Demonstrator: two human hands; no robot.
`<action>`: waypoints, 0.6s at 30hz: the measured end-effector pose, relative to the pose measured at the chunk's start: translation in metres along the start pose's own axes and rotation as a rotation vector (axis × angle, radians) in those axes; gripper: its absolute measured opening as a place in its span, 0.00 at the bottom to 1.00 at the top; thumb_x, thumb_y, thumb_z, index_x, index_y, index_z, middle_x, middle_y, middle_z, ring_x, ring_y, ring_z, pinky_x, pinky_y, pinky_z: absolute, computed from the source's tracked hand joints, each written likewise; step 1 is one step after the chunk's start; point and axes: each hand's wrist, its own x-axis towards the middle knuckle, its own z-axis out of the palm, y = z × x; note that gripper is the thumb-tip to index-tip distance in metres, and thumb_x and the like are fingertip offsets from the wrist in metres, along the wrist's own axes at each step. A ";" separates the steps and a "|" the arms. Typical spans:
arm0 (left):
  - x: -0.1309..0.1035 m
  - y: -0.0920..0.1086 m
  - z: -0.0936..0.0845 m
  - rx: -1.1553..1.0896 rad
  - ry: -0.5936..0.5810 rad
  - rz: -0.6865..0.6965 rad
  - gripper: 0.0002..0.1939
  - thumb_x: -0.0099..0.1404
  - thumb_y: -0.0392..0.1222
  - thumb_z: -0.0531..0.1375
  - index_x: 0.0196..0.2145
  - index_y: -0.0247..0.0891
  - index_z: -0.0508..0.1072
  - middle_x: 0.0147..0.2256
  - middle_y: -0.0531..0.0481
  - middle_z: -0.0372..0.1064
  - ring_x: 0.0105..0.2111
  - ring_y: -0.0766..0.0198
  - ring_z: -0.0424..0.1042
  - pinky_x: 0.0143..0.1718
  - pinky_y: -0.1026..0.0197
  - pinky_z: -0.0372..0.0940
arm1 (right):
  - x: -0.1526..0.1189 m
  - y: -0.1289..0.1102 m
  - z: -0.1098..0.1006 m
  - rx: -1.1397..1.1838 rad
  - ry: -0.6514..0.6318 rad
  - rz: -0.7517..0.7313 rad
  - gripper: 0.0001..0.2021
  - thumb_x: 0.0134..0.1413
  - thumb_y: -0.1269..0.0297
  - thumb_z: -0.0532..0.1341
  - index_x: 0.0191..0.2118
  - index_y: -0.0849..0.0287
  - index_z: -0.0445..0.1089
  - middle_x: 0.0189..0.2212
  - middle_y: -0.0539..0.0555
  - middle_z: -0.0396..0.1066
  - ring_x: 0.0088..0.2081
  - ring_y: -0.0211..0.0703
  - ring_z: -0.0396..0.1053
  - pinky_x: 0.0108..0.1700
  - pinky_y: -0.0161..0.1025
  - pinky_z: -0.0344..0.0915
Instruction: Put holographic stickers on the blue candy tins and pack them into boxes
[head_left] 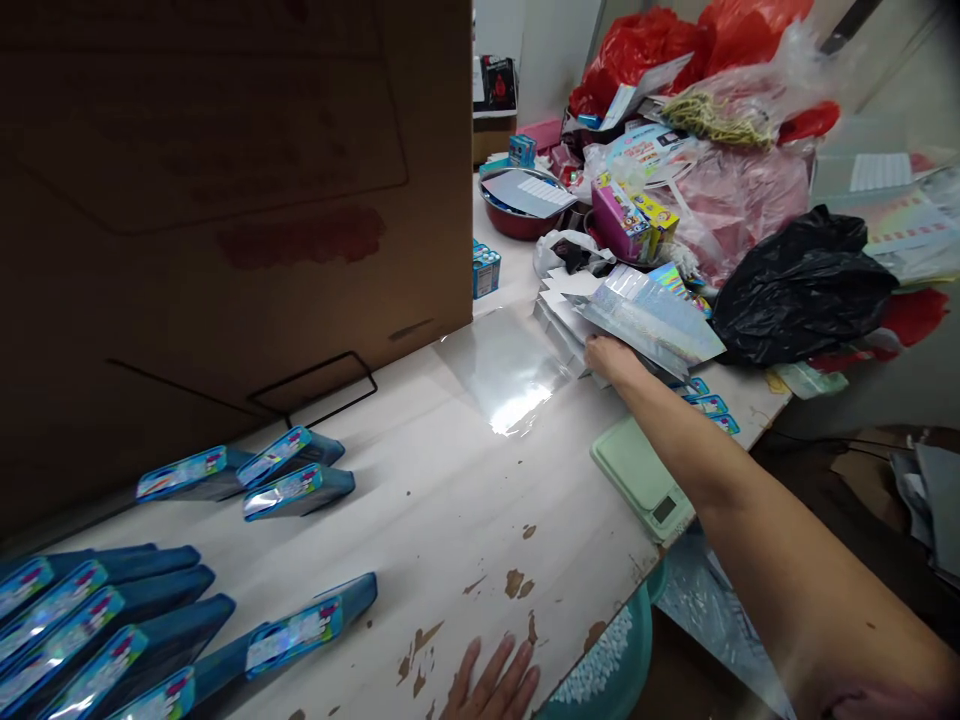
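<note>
My right hand [609, 358] reaches to the stack of silvery and white sheets [637, 315] at the back of the white table [450, 500]. Its fingers are partly hidden at the edge of the stack, so their grip does not show. Near the front edge, my left hand [495, 685] lies on the tabletop with its fingers spread. A clear plastic sheet [502, 370] is flat on the table left of my right hand. Blue packs [300, 490] stand in rows at the left.
A big cardboard box [225, 200] walls off the back left. A green scale [641, 475] sits under my right forearm. Bags, among them a black one [810, 285], crowd the back right. A teal tub [611, 665] of white pieces is below the front edge.
</note>
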 end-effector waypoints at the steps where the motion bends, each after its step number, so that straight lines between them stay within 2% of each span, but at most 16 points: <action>1: -0.001 -0.001 -0.001 0.006 -0.015 0.010 0.22 0.58 0.54 0.51 0.50 0.49 0.62 0.59 0.56 0.44 0.59 0.54 0.39 0.59 0.43 0.31 | -0.004 -0.004 -0.005 -0.034 0.044 0.003 0.13 0.52 0.75 0.48 0.40 0.76 0.64 0.34 0.70 0.69 0.38 0.49 0.68 0.37 0.37 0.57; 5: -0.004 -0.001 -0.003 -0.022 -0.109 0.074 0.26 0.59 0.52 0.49 0.55 0.45 0.56 0.60 0.53 0.40 0.60 0.54 0.36 0.58 0.42 0.25 | -0.018 -0.021 -0.044 -0.105 0.241 0.010 0.16 0.56 0.74 0.39 0.43 0.71 0.61 0.35 0.68 0.68 0.37 0.45 0.67 0.37 0.36 0.56; 9: -0.006 0.006 -0.011 -0.126 -0.248 -0.005 0.29 0.59 0.49 0.49 0.57 0.43 0.50 0.61 0.52 0.36 0.60 0.55 0.35 0.57 0.42 0.23 | -0.054 -0.045 -0.090 -0.072 0.377 0.056 0.17 0.59 0.68 0.38 0.44 0.69 0.59 0.33 0.65 0.68 0.35 0.45 0.66 0.36 0.37 0.56; 11: -0.007 0.010 -0.017 -0.171 -0.292 -0.047 0.30 0.59 0.46 0.50 0.58 0.43 0.47 0.61 0.51 0.35 0.60 0.55 0.36 0.57 0.42 0.25 | -0.089 -0.055 -0.105 -0.038 0.424 0.033 0.16 0.58 0.66 0.39 0.43 0.66 0.60 0.31 0.62 0.68 0.34 0.44 0.66 0.36 0.37 0.55; 14: -0.009 0.012 -0.022 -0.227 -0.330 -0.056 0.33 0.58 0.45 0.51 0.59 0.43 0.43 0.61 0.50 0.34 0.60 0.55 0.35 0.57 0.43 0.28 | -0.161 -0.065 -0.117 -0.053 0.463 -0.054 0.16 0.58 0.65 0.39 0.39 0.61 0.61 0.28 0.58 0.67 0.32 0.43 0.65 0.33 0.35 0.55; 16: -0.012 0.012 -0.022 -0.257 -0.337 -0.054 0.34 0.58 0.46 0.50 0.59 0.42 0.41 0.62 0.49 0.32 0.60 0.56 0.34 0.57 0.44 0.29 | -0.214 -0.070 -0.116 -0.124 0.490 -0.097 0.17 0.58 0.64 0.38 0.37 0.61 0.62 0.24 0.57 0.65 0.28 0.44 0.64 0.29 0.35 0.54; 18: -0.016 0.013 -0.021 -0.277 -0.316 -0.040 0.34 0.59 0.49 0.49 0.60 0.41 0.39 0.61 0.48 0.33 0.60 0.57 0.34 0.57 0.43 0.28 | -0.265 -0.082 -0.104 -0.204 0.482 -0.120 0.19 0.58 0.62 0.38 0.39 0.62 0.63 0.21 0.57 0.64 0.24 0.43 0.63 0.25 0.36 0.52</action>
